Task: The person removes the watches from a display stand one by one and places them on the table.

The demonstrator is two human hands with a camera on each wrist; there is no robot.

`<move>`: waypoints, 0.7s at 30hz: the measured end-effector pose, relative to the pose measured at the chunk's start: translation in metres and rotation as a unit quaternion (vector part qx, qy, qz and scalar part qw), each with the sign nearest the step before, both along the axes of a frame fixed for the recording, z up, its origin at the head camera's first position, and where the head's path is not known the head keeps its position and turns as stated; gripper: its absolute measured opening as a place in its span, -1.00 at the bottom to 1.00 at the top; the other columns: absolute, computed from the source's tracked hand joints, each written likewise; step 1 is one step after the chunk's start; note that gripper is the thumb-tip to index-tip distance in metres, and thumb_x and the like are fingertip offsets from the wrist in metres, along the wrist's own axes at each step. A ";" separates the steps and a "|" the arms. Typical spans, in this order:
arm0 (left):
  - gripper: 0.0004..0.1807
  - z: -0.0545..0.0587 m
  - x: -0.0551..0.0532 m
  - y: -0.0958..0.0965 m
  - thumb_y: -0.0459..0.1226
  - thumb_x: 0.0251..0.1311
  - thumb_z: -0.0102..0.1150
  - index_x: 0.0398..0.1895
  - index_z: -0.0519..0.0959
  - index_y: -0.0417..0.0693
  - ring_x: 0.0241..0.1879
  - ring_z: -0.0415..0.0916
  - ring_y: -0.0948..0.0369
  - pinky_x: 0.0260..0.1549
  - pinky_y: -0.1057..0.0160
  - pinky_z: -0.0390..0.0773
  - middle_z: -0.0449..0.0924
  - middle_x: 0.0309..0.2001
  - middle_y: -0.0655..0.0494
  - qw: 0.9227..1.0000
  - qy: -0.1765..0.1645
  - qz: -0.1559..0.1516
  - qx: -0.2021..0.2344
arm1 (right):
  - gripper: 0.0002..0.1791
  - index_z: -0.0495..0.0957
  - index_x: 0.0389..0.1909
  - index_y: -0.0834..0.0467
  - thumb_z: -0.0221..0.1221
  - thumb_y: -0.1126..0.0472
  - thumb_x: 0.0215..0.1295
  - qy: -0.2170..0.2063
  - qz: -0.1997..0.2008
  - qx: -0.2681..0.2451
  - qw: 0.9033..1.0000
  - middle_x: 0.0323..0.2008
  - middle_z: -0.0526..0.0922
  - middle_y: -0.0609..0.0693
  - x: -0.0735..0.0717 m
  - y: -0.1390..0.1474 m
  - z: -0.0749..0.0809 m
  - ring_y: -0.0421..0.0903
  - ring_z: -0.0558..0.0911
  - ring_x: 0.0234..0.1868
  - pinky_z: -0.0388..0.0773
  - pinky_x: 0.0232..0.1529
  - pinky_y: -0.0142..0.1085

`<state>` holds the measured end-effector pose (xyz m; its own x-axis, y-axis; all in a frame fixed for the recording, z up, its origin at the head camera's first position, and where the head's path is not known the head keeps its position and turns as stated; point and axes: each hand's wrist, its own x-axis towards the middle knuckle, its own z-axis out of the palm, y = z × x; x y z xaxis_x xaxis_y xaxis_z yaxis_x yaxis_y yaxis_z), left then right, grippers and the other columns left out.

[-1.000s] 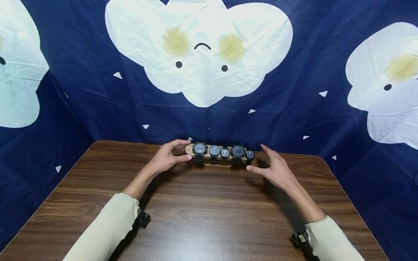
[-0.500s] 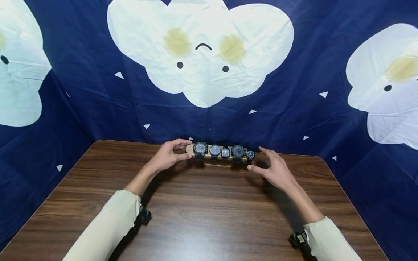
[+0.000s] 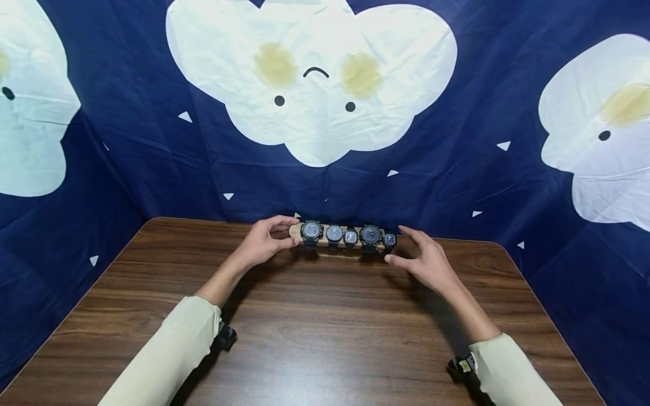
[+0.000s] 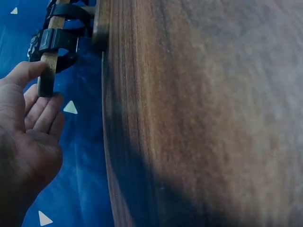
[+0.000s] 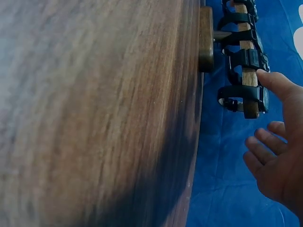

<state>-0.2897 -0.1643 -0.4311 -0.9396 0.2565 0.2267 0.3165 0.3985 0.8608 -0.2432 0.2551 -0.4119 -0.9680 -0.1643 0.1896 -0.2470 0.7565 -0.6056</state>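
Observation:
A wooden watch stand point(image 3: 295, 232) is at the table's far edge, with several black watches strapped along its bar. My left hand point(image 3: 263, 242) holds the bar's left end point(image 4: 46, 80), thumb in front and fingers behind. At the other end, my right hand point(image 3: 429, 262) is spread around the bar, with the thumb near a small square watch point(image 3: 389, 239). In the right wrist view that thumb lies against or just beside the bar point(image 5: 249, 78); contact is unclear. Its other fingers are apart from the wood. The stand's short base point(image 5: 206, 40) shows beneath the bar in both wrist views.
A brown wood-grain table point(image 3: 315, 327) spreads out in front of the stand. Close behind it hangs a dark blue cloth point(image 3: 203, 169) with white cloud prints, which also covers both sides. Small black devices point(image 3: 225, 337) are worn at both wrists.
My right forefinger has drawn slightly inward toward the bar's right end. The left hand and the stand have stayed almost where they were.

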 end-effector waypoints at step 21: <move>-0.45 0.000 0.003 0.000 -0.36 0.31 0.56 0.37 0.70 -0.24 0.38 0.71 -0.21 0.43 -0.25 0.64 0.76 0.35 -0.26 1.000 0.009 0.000 0.005 | -0.13 0.55 0.60 0.13 0.63 0.05 0.32 -0.007 0.037 -0.053 0.998 0.56 0.60 0.23 -0.019 -0.010 -0.002 0.40 0.58 0.52 0.51 0.54 0.34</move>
<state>-0.2865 -0.1638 -0.4315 -0.9353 0.2550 0.2455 0.3317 0.3895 0.8592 -0.2619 0.2448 -0.4142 -0.9566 -0.2158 0.1959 -0.2909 0.6674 -0.6855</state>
